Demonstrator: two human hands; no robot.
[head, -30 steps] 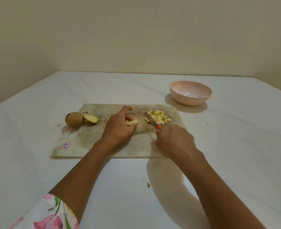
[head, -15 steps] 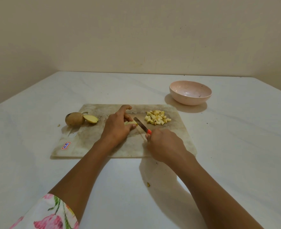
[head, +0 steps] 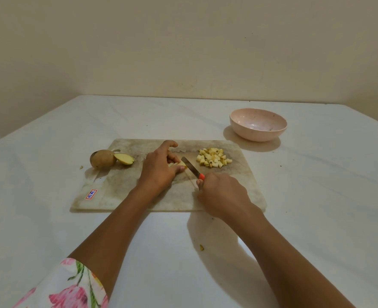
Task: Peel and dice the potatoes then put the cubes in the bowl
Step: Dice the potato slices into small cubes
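Cutting board (head: pixel 121 190) sits mid-table (head: pixel 50 218), long side running across. Clock calls below take the board's centre as the dial, 12 o'c = far wall.

L hand (head: pixel 159 172) is approx dead centre, knuckles up. Its fingers are curled down onto a pale potato piece (head: pixel 174 164), pinning it to the board. The index arches over the far side, and the thumb is at the near side. The piece looks cut into strips, but most of it's under the fingers, so can't say how many.

R hand (head: pixel 222 195) is at approx 4 o'c, by the board's front edge, fingers wrapped tight round the handle of the knife (head: pixel 189 166). Only a stub of orange shows past the knuckles. The blade points toward 11 o'c, tip right by the L fingertips, against the piece's right end. Can't tell if the edge is down on the board.

Pile of cubes (head: pixel 213 157) lies on the board at 1 o'c, apart from both hands.

Whole potato (head: pixel 102 158), skin on, is at 9–10 o'c at the board's left edge, w/ a cut slice (head: pixel 124 158) touching it, cut face up.

Pink bowl (head: pixel 258 134) stands off the board at 2 o'c, near the far-right corner but not touching.

Sticker (head: pixel 91 194) is in the 8 o'c corner. A peel scrap (head: pixel 201 247) lies on the table at 5–6 o'c, btwn the forearms. Floral sleeve (head: pixel 72 287) is on the L arm.
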